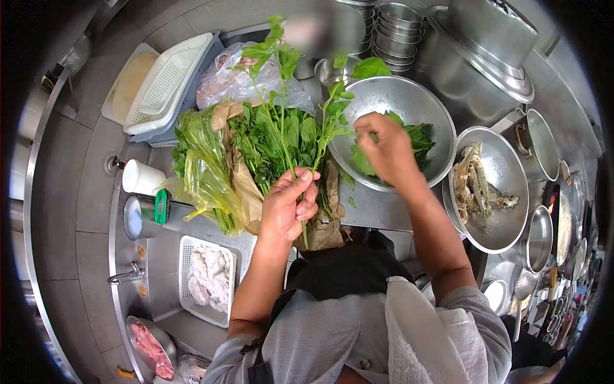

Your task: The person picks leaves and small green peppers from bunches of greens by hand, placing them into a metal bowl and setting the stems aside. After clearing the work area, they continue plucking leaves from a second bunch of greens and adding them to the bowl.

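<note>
Leafy green stems stand upright in my left hand, whose fingers are wrapped round their lower ends. My right hand is over the left part of a large metal bowl. Its fingers are curled together and blurred, and whatever they may hold cannot be made out. Torn green leaves lie in the bowl, partly behind that hand. Beyond my left hand, a pile of greens rests on brown paper, beside more greens in a yellow plastic bag.
Right of the bowl, a metal colander holds fish remains. White baskets stand at the upper left. A basket of pale pieces sits in the sink, near a bowl of pink meat. Stacked metal bowls and a big pot stand behind.
</note>
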Available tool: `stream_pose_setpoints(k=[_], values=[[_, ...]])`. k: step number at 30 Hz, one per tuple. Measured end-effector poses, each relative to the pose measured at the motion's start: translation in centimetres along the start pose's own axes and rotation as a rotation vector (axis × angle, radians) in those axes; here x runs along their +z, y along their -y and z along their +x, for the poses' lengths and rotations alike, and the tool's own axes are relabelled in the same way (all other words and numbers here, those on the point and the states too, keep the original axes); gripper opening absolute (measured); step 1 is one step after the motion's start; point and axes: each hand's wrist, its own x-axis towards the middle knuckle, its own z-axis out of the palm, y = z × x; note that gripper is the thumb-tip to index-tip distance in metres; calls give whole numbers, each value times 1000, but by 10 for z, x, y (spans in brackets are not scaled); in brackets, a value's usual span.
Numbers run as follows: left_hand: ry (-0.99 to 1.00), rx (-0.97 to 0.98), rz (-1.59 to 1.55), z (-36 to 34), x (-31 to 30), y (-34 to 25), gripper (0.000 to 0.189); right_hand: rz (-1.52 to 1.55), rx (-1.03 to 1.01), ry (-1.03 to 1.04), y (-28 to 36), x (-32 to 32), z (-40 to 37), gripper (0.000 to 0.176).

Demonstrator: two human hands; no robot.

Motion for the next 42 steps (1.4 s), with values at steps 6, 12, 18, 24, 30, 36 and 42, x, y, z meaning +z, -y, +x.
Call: stream_pose_setpoints(k=[6,12,18,24,30,36,42], values=[[-77,84,133,-7,-6,-1,13,-351,-257,-271,-8,-59,22,24],[-84,120,231,-13,-7,5,13,-528,-476,-127,41,-67,42,21],[-61,73,221,-22,-8,7,13,-523,-518,-84,9,-44,41,20],[-72,38,204,-24,-18,11,12,-309,-384,58,-8,-40,25,13],[-66,27,192,-25,-18,12,12,-280,-350,115,-6,-33,20,11],[-52,31,189,-25,-15,12,14,-9,-182,33,-10,-17,17,9],[-69,27,228,-25,-19,13,13,45,-110,40,-15,-19,13,9]])
